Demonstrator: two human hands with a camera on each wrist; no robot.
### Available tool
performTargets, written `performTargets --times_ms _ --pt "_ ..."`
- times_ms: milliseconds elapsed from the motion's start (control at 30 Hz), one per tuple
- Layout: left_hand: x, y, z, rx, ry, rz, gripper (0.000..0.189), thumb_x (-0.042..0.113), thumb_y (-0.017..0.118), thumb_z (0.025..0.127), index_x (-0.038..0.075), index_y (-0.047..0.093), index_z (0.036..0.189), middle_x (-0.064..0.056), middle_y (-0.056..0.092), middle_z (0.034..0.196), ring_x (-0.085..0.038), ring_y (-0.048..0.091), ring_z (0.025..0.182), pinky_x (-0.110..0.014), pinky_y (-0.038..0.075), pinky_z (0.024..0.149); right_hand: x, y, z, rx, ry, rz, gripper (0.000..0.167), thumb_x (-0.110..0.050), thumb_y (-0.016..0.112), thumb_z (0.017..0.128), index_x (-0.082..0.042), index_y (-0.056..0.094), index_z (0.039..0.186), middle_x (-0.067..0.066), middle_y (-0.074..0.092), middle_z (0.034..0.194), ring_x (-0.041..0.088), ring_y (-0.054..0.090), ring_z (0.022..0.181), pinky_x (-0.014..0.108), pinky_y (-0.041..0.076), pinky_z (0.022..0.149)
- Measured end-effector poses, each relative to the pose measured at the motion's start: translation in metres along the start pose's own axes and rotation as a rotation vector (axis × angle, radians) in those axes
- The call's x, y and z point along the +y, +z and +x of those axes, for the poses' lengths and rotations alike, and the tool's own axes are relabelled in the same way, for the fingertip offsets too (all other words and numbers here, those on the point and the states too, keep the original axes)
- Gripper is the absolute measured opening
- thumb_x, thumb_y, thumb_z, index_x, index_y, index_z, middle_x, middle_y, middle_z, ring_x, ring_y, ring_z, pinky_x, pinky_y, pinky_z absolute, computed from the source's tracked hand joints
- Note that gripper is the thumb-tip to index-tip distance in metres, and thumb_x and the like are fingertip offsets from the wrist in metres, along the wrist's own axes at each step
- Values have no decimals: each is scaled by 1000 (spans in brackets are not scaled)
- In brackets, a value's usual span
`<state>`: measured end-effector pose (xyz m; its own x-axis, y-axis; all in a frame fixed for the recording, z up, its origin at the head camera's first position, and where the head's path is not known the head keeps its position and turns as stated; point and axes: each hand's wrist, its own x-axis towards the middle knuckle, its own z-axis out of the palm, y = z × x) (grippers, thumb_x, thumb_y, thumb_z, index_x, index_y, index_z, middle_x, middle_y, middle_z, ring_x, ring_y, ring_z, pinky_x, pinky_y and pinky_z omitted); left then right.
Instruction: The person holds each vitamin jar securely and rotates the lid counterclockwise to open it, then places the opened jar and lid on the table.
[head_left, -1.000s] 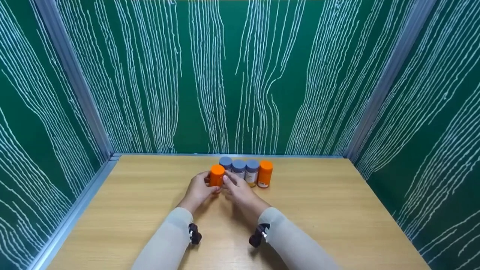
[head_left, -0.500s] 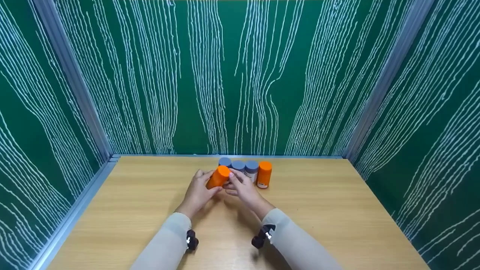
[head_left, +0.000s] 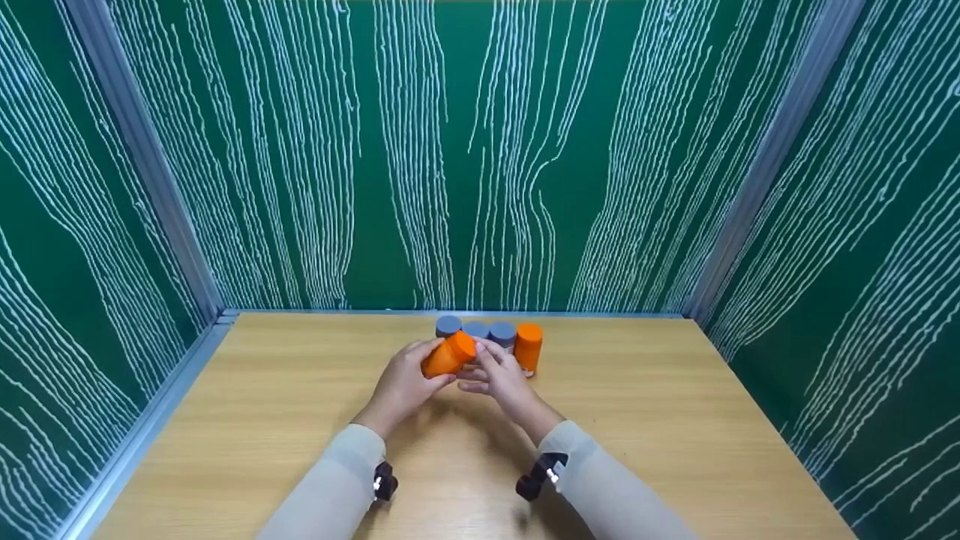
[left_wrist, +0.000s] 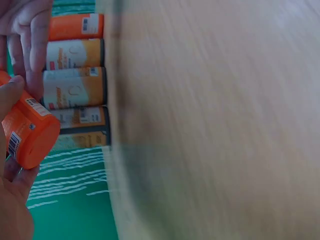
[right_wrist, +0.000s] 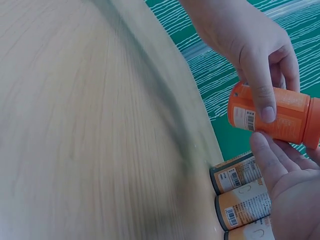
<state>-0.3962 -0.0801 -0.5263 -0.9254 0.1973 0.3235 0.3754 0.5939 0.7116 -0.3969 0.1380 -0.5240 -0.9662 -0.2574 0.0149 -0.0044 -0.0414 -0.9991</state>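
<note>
My left hand (head_left: pixel 405 384) grips an orange bottle (head_left: pixel 445 358) with an orange cap. The bottle leans to the right, raised off the table. Barcode labels and its flat base show on the bottle (left_wrist: pixel 35 132) in the left wrist view. My right hand (head_left: pixel 508 382) has its fingers stretched out beside and under the bottle; in the right wrist view a fingertip (right_wrist: pixel 260 141) touches its side. Behind the hands, a second orange bottle (head_left: pixel 529 343) stands at the right end of a row of grey-capped bottles (head_left: pixel 502 332), partly hidden by the right hand.
The wooden table (head_left: pixel 645 435) reaches back to a green wall (head_left: pixel 510 150) with white wavy lines. Metal posts (head_left: pixel 150 150) mark the corners. The row of bottles stands close to the table's back edge.
The held orange bottle was upright; my left hand has tipped it over to the right and shifted it slightly right. My right hand has moved a little right, its fingers spreading out.
</note>
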Motion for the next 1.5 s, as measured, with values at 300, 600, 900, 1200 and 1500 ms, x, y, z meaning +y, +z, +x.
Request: performTargets --times_ms 300,600,900,1200,1500 --pt "18 -5 -5 -30 74 44 64 22 96 94 16 71 153 -9 70 150 -32 72 132 -53 62 115 -4 -13 -5 -34 -5 -26 60 -49 45 122 -8 53 165 22 64 161 40 75 134 45 67 107" --pt "27 -6 -9 -66 168 132 64 17 97 92 9 72 150 -13 68 154 -34 68 138 -53 60 119 -10 -22 -5 21 -2 -200 56 -47 53 121 -5 61 157 23 66 148 33 76 116 42 71 90" --pt "35 -5 -13 -85 202 228 60 23 99 91 12 76 145 -10 68 146 -29 66 132 -49 61 119 -20 -28 -7 16 51 -364 55 -53 61 116 -8 69 147 12 76 118 27 75 91 27 62 68" --pt "40 -4 -14 -97 245 296 64 25 98 92 12 75 150 -7 71 142 -27 65 132 -48 59 120 -23 -29 -10 -18 91 -432 51 -55 63 114 -10 75 133 8 76 97 19 71 72 25 59 63" --pt "38 -3 -15 -104 247 300 62 28 99 91 15 77 147 -4 75 131 -24 66 119 -43 63 111 -25 -29 -11 -30 73 -488 42 -47 66 115 -7 78 121 9 75 89 20 67 66 24 57 59"
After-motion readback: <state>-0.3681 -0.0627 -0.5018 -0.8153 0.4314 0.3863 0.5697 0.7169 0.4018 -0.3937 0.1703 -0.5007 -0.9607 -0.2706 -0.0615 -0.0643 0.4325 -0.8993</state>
